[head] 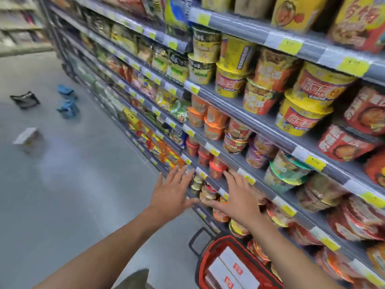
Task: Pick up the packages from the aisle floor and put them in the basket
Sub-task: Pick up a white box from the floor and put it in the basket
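Observation:
Several packages lie on the grey aisle floor to the far left: a black bag (25, 99), two blue packs (66, 92) (68, 109), and a blurred white box (29, 139) nearer to me. A red basket (203, 265) with a black handle stands on the floor at the bottom right, against the shelving, with white boxes (233, 268) inside. My left hand (170, 195) and my right hand (239, 197) are stretched out in front of me, fingers spread, holding nothing, above the basket and well away from the packages.
Tall shelving (260, 142) full of noodle cups and packets runs along the right side, with yellow price tags. More shelves (20, 28) stand at the far left end. The grey floor (83, 184) stretches between me and the packages.

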